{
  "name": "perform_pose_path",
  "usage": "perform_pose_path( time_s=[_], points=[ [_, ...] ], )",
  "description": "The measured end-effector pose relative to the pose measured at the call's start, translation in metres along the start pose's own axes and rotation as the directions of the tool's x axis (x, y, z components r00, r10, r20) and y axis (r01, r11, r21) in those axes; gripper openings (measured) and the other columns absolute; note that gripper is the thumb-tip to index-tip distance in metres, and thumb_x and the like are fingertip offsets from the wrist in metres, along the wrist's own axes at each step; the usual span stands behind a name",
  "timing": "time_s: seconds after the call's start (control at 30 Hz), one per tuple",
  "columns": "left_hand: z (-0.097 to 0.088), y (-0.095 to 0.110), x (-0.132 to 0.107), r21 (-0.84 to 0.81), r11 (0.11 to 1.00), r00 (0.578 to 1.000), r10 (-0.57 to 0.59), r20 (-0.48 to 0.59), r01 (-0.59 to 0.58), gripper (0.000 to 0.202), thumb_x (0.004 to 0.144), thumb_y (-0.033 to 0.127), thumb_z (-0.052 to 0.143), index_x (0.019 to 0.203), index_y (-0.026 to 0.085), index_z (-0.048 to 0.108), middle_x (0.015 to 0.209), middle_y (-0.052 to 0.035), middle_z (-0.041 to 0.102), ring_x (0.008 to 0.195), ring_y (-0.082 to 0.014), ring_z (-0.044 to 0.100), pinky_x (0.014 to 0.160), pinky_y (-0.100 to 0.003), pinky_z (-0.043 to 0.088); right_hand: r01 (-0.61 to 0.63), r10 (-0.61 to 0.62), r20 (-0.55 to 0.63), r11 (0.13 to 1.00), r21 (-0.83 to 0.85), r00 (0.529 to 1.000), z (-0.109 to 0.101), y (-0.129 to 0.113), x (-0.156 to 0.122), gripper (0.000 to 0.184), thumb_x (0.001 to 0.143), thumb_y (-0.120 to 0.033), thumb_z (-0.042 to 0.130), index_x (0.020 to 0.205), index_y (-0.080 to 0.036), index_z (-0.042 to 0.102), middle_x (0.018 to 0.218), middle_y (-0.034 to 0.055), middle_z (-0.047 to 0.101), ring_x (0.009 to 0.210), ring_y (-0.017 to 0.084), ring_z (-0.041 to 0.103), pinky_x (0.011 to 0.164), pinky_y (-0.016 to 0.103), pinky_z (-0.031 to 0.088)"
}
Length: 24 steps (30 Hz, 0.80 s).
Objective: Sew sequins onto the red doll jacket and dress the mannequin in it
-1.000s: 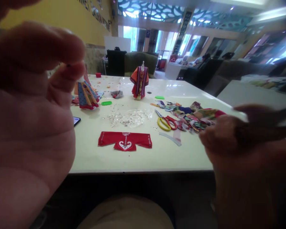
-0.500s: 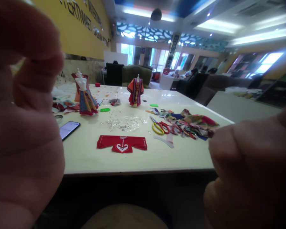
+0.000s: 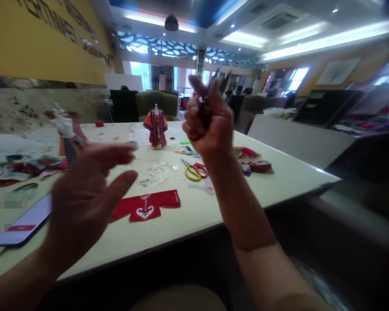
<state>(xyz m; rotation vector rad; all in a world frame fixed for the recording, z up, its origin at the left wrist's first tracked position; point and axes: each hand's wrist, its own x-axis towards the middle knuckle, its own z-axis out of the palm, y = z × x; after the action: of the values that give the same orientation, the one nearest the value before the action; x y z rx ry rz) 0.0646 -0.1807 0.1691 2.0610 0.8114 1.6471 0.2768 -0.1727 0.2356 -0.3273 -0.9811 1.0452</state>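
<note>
Above the left part of the table, my left hand is open, thumb and fingers apart, with nothing in it. Behind it lies a flat red garment piece with white trim, its left end covered by the hand. My right hand is raised over the table, blurred. Its thumb and forefinger point up apart and the other fingers curl loosely; I make out no held thing. Below it are scissors with yellow and red handles. A small dress form in a skirt is partly hidden by my left hand.
A dressed miniature form in orange and red stands farther back. Clear plastic lies mid-table. Fabric scraps are behind my right forearm, more cloth scraps at left. A phone rests near my left wrist.
Both hands have moved from close to the camera out over the table. My left fingers are now extended, and my right hand has risen and loosened. The view has turned right.
</note>
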Motion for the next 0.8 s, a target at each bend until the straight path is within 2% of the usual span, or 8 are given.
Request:
perform_pose_path(
  time_s=[0.13,0.27,0.4,0.53,0.6,0.67,0.73,0.8],
  points=[
    [0.051,-0.030,-0.021,-0.073,0.987,0.928,-0.108,0.356,0.143,0.007,0.084,0.025,0.065,0.087,0.019,0.066,0.084,-0.0004,0.065,0.078,-0.0138,0.062,0.074,-0.027,0.051,-0.022,0.026,-0.167,0.999,0.030,0.986,-0.035,0.026,0.050,0.038,0.100,-0.048,0.036,0.088,-0.024,0.062,0.049,-0.0092,0.038,0.033,0.006,0.021,0.030,0.019,0.021],
    [0.087,-0.047,-0.042,-0.189,0.873,0.776,-0.276,0.567,0.449,0.015,0.086,0.032,0.062,0.087,0.017,0.063,0.079,-0.0024,0.065,0.073,-0.0152,0.061,0.068,-0.028,0.052,0.034,-0.017,-0.188,0.995,0.090,0.982,-0.050,0.033,0.072,0.038,0.098,-0.052,0.038,0.086,-0.025,0.061,0.047,-0.0095,0.037,0.034,0.007,0.023,0.031,0.020,0.025],
    [0.108,-0.043,-0.063,-0.280,0.760,0.738,-0.360,0.570,0.587,0.035,0.089,0.045,0.059,0.114,0.020,0.058,0.116,-0.0091,0.064,0.103,-0.0217,0.062,0.087,-0.035,0.052,0.105,-0.078,-0.226,0.988,0.110,0.971,-0.062,0.028,0.084,0.036,0.097,-0.052,0.040,0.080,-0.026,0.058,0.047,-0.0089,0.037,0.035,0.008,0.026,0.033,0.022,0.029],
    [0.125,-0.021,-0.078,-0.323,0.590,0.641,-0.472,0.606,0.740,0.062,0.095,0.060,0.035,0.145,0.025,0.034,0.154,-0.0108,0.036,0.142,-0.0265,0.035,0.113,-0.043,0.035,0.247,-0.209,-0.256,0.961,0.126,0.944,-0.076,0.024,0.099,0.035,0.097,-0.049,0.038,0.076,-0.027,0.055,0.046,-0.0081,0.036,0.035,0.009,0.028,0.034,0.022,0.030],
    [0.134,-0.012,-0.074,-0.345,0.620,0.687,-0.477,0.548,0.705,0.065,0.095,0.060,0.037,0.148,0.024,0.030,0.159,-0.0080,0.027,0.148,-0.0241,0.021,0.121,-0.039,0.021,0.317,-0.264,-0.282,0.935,0.161,0.922,-0.079,0.027,0.110,0.038,0.099,-0.046,0.032,0.075,-0.026,0.053,0.047,-0.0080,0.035,0.035,0.009,0.028,0.034,0.022,0.030],
    [0.140,-0.009,-0.062,-0.385,0.642,0.739,-0.481,0.472,0.663,0.065,0.095,0.061,0.036,0.147,0.022,0.034,0.159,-0.0075,0.027,0.148,-0.0238,0.021,0.122,-0.038,0.019,0.357,-0.291,-0.319,0.917,0.175,0.902,-0.076,0.036,0.123,0.040,0.100,-0.046,0.028,0.074,-0.025,0.050,0.047,-0.0084,0.034,0.035,0.008,0.027,0.034,0.021,0.028],
    [0.144,-0.014,-0.044,-0.435,0.655,0.785,-0.484,0.387,0.618,0.061,0.094,0.061,0.037,0.140,0.021,0.044,0.154,-0.0079,0.037,0.145,-0.0236,0.028,0.121,-0.037,0.021,0.361,-0.292,-0.345,0.920,0.155,0.892,-0.069,0.053,0.138,0.041,0.099,-0.048,0.027,0.073,-0.024,0.047,0.048,-0.0091,0.034,0.034,0.007,0.025,0.033,0.021,0.025],
    [0.145,-0.025,-0.027,-0.505,0.600,0.784,-0.499,0.369,0.620,0.060,0.094,0.063,0.034,0.130,0.019,0.053,0.139,-0.0106,0.055,0.133,-0.0253,0.047,0.114,-0.039,0.036,0.322,-0.256,-0.362,0.937,0.134,0.896,-0.060,0.074,0.153,0.041,0.098,-0.051,0.029,0.072,-0.024,0.045,0.047,-0.0100,0.034,0.033,0.006,0.023,0.032,0.020,0.021]
  ],
)
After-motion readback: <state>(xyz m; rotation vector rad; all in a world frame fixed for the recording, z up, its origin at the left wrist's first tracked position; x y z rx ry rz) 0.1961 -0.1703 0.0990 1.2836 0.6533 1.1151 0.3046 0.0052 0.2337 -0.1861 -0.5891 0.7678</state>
